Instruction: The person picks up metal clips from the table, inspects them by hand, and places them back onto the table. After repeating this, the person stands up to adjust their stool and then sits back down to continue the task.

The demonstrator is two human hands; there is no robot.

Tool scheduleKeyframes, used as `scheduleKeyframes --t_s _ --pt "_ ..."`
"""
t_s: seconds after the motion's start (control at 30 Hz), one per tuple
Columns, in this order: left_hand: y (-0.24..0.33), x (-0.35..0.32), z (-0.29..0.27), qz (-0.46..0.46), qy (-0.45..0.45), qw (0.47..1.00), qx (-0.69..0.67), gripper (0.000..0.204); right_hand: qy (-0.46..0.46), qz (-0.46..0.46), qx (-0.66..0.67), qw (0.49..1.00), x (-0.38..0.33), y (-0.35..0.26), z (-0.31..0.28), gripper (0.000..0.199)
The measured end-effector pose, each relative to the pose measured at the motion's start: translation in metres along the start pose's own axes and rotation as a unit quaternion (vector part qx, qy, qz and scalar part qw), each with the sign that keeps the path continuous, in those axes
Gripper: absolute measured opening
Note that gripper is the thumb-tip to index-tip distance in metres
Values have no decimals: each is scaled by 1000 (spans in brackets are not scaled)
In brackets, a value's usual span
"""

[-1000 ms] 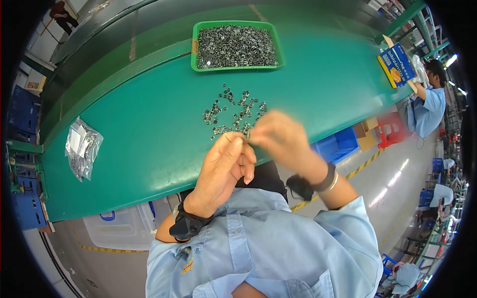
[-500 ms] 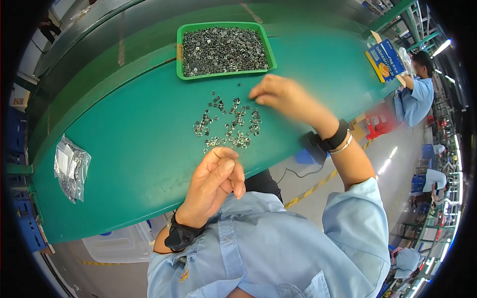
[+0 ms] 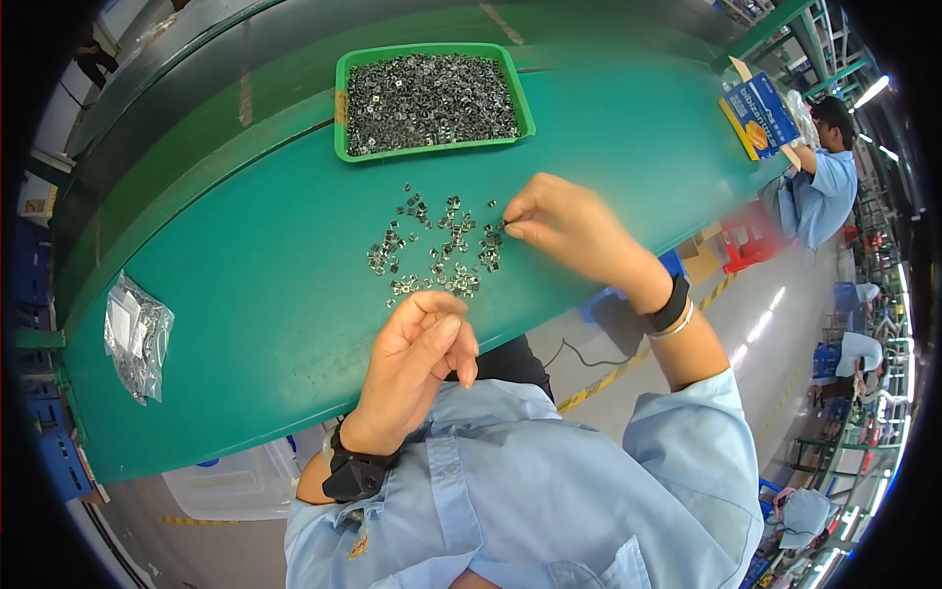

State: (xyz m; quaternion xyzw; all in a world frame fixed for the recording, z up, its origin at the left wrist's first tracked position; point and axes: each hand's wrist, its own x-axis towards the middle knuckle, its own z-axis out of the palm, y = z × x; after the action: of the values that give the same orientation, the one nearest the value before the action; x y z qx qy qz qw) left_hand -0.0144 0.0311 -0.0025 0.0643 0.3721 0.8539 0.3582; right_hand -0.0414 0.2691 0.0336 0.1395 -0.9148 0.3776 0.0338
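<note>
Small shiny metal parts [image 3: 459, 234] lie loosely scattered on the green tabletop [image 3: 255, 324] in front of me. At the right edge of this scatter my right hand [image 3: 579, 234] pinches thumb and forefinger together, with a small dark metal part [image 3: 504, 226] at the fingertips. My left hand [image 3: 407, 365] hovers at the near side of the scatter, palm turned inward. Its fingers are curled and the thumb lies against the forefinger; whatever they hold, if anything, is hidden. Beyond the scatter stands a green tray [image 3: 527, 110] heaped with the same kind of parts.
A clear plastic bag [image 3: 137, 339] of parts lies at the left. Toward the far right sits a blue and yellow carton [image 3: 760, 118], with a co-worker in a blue shirt [image 3: 829, 196] beside it. Under the table's near edge is a translucent plastic bin [image 3: 231, 489].
My right hand has come down and nearer, to the scatter's right edge, and is no longer blurred. My left hand has barely moved. The tray and scatter appear slightly further left in the picture.
</note>
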Motion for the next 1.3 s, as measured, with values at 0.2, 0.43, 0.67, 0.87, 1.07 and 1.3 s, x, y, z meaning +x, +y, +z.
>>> scheduleKeyframes --t_s 0.2,0.43,0.67,0.87,1.07,1.3 --pt "-1 12 11 37 37 997 60 17 28 17 7 999 -5 0 16 12" --pt "-3 14 13 52 49 996 63 16 45 6 -56 997 -8 8 13 12" --pt "-4 18 16 45 51 994 91 17 78 27 -52 995 -16 10 5 12" --pt "-3 21 26 42 49 991 119 19 85 4 72 994 -25 -3 3 14" --pt "-8 23 36 30 42 993 103 25 139 -158 6 978 -35 -16 25 20" --pt "-8 17 22 12 16 997 74 23 162 -185 4 969 -39 -24 37 21"
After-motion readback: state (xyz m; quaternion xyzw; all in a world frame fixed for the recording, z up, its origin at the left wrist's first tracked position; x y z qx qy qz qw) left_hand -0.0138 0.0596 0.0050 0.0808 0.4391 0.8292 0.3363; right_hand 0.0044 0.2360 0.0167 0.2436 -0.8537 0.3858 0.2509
